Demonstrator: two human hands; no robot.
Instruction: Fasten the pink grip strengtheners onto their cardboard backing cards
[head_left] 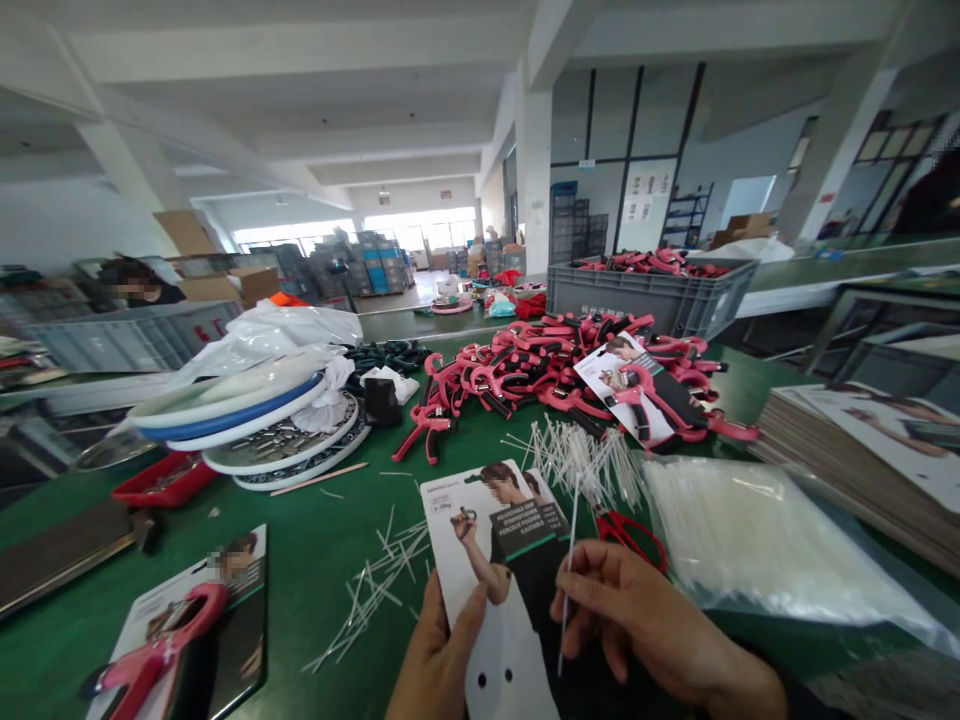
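My left hand (442, 645) grips a printed backing card (480, 560) by its left edge, thumb on the front. Two punched holes show near the card's lower part. Between thumb and fingers, my right hand (630, 610) pinches a white zip tie (571, 570), which stands nearly upright in front of the card's right side. A bundle of loose zip ties (581, 455) lies just beyond the card. Red-handled scissors (634, 535) rest beside it, partly behind my right hand. At the lower left, a pink hand grip (161, 650) lies on another printed card (244, 600).
A large heap of pink hand grips (517, 365) covers the table's far middle, before a grey crate (652, 300). Right are a bag of zip ties (765, 540) and a card stack (825, 460). Left stand stacked plates (247, 420) and a red tray (161, 480). Cut tie ends (375, 580) lie scattered.
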